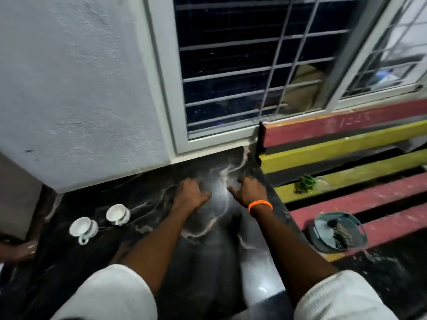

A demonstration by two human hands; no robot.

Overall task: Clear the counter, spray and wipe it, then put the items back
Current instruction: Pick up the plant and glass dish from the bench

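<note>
While both arms reach fwd, left hand (193,192) and right hand (250,192) sit low over the dark veined stone worktop (161,227) nr the window, fingers loosely curled, grasping nothing. Two white ceramic cups (83,228) stand on worktop, well left of hands. Orange wristband (260,205) on right wrist.

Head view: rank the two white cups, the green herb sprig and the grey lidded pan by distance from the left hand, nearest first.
1. Right-hand cup, just left of the left hand.
2. Left-hand cup, farther left.
3. Herb sprig, right, past the right hand.
4. Lidded pan, far right.
</note>
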